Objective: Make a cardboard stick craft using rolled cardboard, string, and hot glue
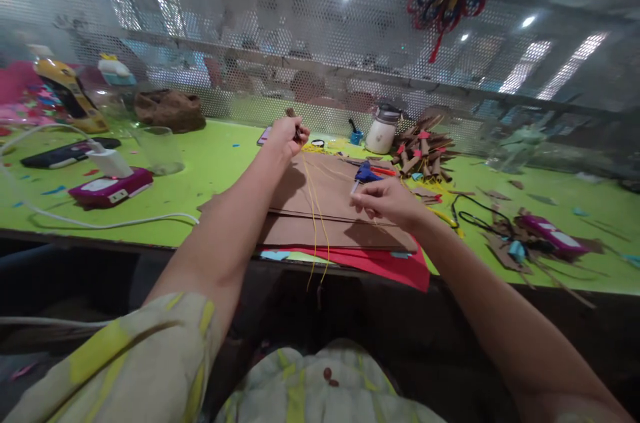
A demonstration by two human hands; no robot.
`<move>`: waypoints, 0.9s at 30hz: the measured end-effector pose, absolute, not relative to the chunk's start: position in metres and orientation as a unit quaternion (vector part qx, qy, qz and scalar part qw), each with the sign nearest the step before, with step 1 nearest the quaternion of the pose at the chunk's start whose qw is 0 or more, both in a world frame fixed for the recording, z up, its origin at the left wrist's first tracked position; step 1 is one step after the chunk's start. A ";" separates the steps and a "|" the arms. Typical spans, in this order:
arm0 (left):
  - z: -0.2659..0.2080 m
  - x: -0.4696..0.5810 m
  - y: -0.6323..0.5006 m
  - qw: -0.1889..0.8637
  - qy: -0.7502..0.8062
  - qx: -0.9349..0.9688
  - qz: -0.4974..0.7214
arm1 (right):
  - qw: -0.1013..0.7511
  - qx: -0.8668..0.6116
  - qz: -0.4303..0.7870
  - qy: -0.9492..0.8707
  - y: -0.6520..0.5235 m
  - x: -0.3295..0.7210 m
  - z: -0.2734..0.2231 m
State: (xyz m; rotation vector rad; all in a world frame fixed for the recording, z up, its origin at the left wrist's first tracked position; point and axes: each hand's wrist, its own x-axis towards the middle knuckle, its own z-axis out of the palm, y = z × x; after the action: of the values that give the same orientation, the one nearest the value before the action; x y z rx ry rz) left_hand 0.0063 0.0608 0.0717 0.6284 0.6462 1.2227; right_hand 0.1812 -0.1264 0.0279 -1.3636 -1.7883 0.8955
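**Inspector A:** State of the hands?

**Inspector B:** The left hand [286,134] is raised above the far part of the table, fingers clenched on a small brown rolled piece [292,117] that sticks up out of the fist. A yellow string [314,209] hangs from that hand, runs down over the brown cardboard sheets [320,206] and drops past the table edge. The right hand [387,201] hovers over the same cardboard, thumb and fingers pinched together; what they pinch cannot be told, though the string's upper strands run toward them.

**Inspector A:** Position of the cardboard?

**Inspector B:** Stacked flat at the near edge of the green table [210,169], lying on a red paper sheet [395,268] that pokes out to the right.

**Inspector A:** Surroundings?

**Inspector B:** Blue-handled scissors [369,173] lie just beyond the right hand. A pile of brown paper rolls [423,151] with pink tips sits behind them, beside a white jar [381,133]. To the left, a clear cup [159,149] and a magenta device [111,187] with a white charger plugged in. A perforated metal screen [300,29] backs the table.
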 end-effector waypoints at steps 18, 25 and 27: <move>0.056 0.000 0.051 0.737 0.226 0.357 0.527 | 0.466 -0.406 0.602 -0.505 -0.051 0.097 0.006; 0.046 0.000 0.049 0.745 0.213 0.412 0.480 | 0.477 -0.354 0.671 -0.444 -0.124 0.094 0.003; 0.044 0.001 0.048 0.756 0.210 0.421 0.456 | 0.479 -0.351 0.672 -0.443 -0.150 0.090 -0.006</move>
State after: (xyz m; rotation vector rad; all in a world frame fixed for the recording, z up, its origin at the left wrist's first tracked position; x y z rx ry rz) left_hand 0.0013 0.0482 0.0437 0.9176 0.4590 0.9937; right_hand 0.0905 -0.1501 -0.0064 -0.8571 -1.0803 1.6401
